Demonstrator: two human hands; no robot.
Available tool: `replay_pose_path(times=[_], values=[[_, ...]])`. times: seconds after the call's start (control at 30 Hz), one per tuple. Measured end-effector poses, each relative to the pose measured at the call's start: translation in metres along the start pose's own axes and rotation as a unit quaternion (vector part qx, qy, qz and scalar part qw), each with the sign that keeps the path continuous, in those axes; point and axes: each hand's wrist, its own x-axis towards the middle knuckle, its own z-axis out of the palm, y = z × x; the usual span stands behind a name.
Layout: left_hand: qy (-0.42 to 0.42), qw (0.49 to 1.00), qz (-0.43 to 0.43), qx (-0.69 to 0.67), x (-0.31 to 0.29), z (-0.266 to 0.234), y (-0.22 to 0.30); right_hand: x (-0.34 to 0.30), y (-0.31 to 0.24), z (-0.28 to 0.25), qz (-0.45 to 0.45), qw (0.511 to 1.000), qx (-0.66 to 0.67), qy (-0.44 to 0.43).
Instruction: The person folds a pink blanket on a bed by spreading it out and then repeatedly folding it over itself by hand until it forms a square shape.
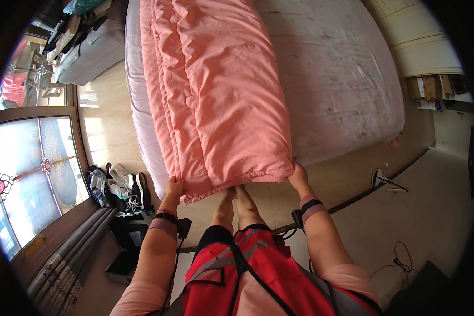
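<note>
A pink quilt (pixel 237 105), folded into a long strip, lies lengthwise over the left part of the bed. Its near end hangs past the mattress edge, in front of my legs. My left hand (pixel 175 187) grips the near left corner, fingers closed on the cloth. At the near right corner my right hand (pixel 298 176) is closed on the edge. The hem between them sags slightly, and the cloth hides part of my fingers. Beneath the quilt is a mattress with a pale, wrinkled sheet (pixel 337 79), bare on the right side.
Shoes (pixel 124 184) are piled on the floor at left, by a glazed door (pixel 42 163) and grey curtain (pixel 71 253). A grey sofa (pixel 97 50) stands far left. At right are a shelf (pixel 437 89), a small stand (pixel 384 180) and a loose cable (pixel 403 260).
</note>
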Motion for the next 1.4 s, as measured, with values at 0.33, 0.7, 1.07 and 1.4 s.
replay_pose_path(times=[0.33, 0.7, 1.07, 1.4], values=[[-0.041, 0.995, 0.082, -0.042, 0.007, -0.007, -0.005, -0.009, -0.003, 0.010, -0.122, 0.991, 0.050, 0.033], [0.015, 0.993, 0.072, 0.097, -0.005, -0.033, -0.045, -0.035, -0.014, 0.007, -0.150, 0.986, -0.077, -0.016], [0.026, 0.996, 0.062, 0.054, 0.003, -0.044, -0.040, -0.006, -0.043, 0.009, -0.295, 0.899, -0.324, 0.022], [0.083, 0.987, -0.011, 0.139, -0.001, -0.024, -0.053, 0.000, -0.047, -0.005, -0.244, 0.883, -0.388, -0.099]])
